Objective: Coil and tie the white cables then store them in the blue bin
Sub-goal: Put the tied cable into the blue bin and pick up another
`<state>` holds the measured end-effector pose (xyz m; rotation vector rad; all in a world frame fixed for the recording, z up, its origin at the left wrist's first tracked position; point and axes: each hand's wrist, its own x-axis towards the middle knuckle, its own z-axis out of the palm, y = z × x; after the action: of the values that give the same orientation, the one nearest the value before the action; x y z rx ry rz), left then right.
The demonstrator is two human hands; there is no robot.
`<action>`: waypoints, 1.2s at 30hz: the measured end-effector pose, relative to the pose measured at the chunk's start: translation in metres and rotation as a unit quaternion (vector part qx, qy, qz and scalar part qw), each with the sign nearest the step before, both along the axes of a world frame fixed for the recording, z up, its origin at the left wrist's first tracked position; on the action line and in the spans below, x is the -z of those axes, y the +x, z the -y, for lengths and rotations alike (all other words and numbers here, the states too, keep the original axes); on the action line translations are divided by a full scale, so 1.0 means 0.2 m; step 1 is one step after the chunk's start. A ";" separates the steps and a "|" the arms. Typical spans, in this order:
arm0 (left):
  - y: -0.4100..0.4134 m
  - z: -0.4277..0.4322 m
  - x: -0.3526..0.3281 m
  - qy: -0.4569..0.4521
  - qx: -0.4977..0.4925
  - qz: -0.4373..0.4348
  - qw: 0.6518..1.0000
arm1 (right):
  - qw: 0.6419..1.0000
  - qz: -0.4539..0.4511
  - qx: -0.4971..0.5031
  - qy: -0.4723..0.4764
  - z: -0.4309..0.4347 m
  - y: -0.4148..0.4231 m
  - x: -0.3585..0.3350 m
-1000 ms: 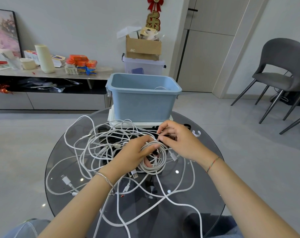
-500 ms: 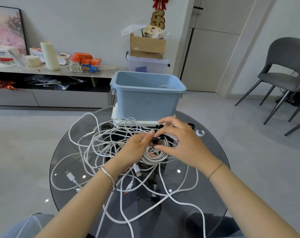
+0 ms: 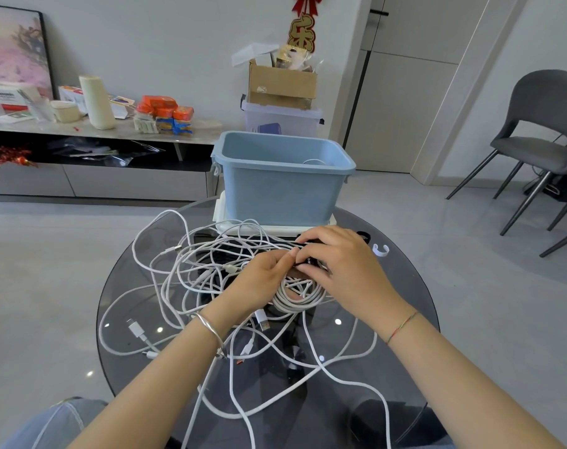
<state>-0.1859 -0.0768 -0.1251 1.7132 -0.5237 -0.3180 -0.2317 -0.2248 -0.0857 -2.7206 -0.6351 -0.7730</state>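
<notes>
- Legible text: the red-and-gold ornament (image 3: 303,30) hanging on the wall is showing the gold character 乐. The white box (image 3: 5,95) on the far-left shelf is carrying dark lettering, too blurred to read for sure.
- The left hand (image 3: 262,278) is gripping the coil (image 3: 296,296) of white cable at mid-bench, with its fingers (image 3: 285,257) pressed together at the coil's top.
- The right hand (image 3: 345,268) is pinching a dark tie (image 3: 309,261) against the top of the coil, fingers (image 3: 313,249) curled down and meeting the left fingertips.
- Loose cables (image 3: 191,280) are lying tangled from the bench (image 3: 395,351) centre out to the left and near edges.
- The blue bin (image 3: 282,189) is standing on a white tray (image 3: 275,229) at the far edge, with one white loop (image 3: 314,162) showing inside it.
- A white clip (image 3: 381,249) is lying near the far-right edge.
- Versus 0.5 s ago: the right index finger, which was stretched out, is now bending onto the tie, and the gap between the hands is closing. The coil and bin are staying put.
</notes>
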 end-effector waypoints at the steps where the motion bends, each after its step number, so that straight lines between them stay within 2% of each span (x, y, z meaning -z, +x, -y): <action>1: 0.00 0.00 0.00 -0.012 0.004 -0.004 1.000 | 1.000 -0.005 0.000 0.018 0.00 0.00 0.00; 5: 0.00 -0.01 0.00 -0.030 0.007 0.006 1.000 | 0.998 -0.024 -0.003 0.066 -0.01 -0.02 0.00; 7: 0.01 -0.01 0.00 -0.028 0.016 0.026 0.999 | 0.990 -0.055 0.010 0.130 -0.01 -0.02 -0.01; 12: 0.00 -0.02 -0.01 0.006 0.026 0.051 0.998 | 0.925 -0.182 0.063 0.327 -0.01 -0.01 -0.02; 17: -0.01 -0.03 0.00 0.004 0.039 0.009 0.999 | 0.898 -0.214 0.051 0.381 0.00 0.00 -0.03; 25: -0.03 -0.02 -0.02 -0.022 0.052 0.008 0.998 | 0.887 -0.234 0.045 0.394 0.03 0.00 -0.02; 31: -0.01 -0.03 -0.01 -0.049 0.033 0.003 0.998 | 0.902 -0.238 0.029 0.360 0.07 -0.02 -0.05; 34: -0.01 -0.02 -0.02 -0.055 0.031 0.000 0.998 | 0.927 -0.230 0.054 0.290 0.09 -0.03 -0.03; 36: -0.02 -0.02 -0.02 -0.054 0.029 0.000 0.998 | 0.935 -0.205 0.056 0.283 0.08 -0.02 -0.02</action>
<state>-0.1896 -0.0727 -0.1207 1.5949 -0.5820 -0.3255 -0.2360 -0.2418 -0.0825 -2.2788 -0.1297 -0.3163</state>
